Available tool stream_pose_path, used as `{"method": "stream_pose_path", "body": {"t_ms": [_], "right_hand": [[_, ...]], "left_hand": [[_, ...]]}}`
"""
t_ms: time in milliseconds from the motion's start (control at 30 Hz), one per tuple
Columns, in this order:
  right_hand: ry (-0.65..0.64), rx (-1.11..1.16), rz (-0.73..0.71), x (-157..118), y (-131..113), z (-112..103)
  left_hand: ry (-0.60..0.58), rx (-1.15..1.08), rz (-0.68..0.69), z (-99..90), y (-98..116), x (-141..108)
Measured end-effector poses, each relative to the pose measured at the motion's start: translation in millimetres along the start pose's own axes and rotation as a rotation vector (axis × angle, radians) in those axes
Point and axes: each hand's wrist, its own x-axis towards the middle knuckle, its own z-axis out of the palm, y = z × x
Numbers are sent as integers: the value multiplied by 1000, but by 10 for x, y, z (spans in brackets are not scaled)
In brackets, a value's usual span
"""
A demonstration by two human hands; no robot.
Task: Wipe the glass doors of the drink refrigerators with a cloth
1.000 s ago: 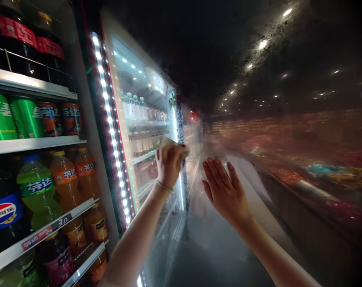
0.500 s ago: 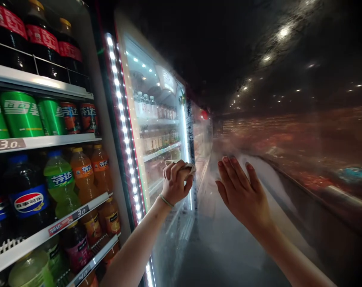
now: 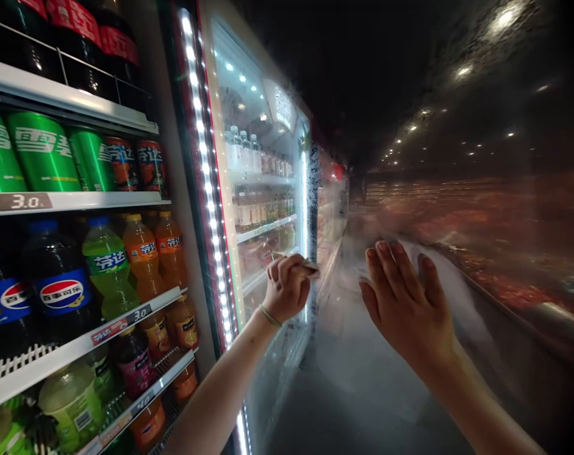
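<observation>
Left hand (image 3: 287, 289) lower, pinching cloth (image 3: 295, 265)

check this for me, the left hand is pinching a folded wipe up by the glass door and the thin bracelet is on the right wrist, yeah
Not quite: the thin bracelet is on the left wrist, not the right; the head view shows the right wrist bare. The left hand is pinching a folded wipe up by the glass door, as you said.
</observation>
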Motion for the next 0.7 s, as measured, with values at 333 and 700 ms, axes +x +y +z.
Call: {"method": "stream_pose_path", "body": {"t_ms": [333, 700], "right_hand": [[-12, 79, -14, -6, 53, -72], [32, -66, 75, -289, 659, -342]], "left_hand": [[102, 27, -73, 70, 204, 132], [301, -73, -120, 212, 151, 1021]]}}
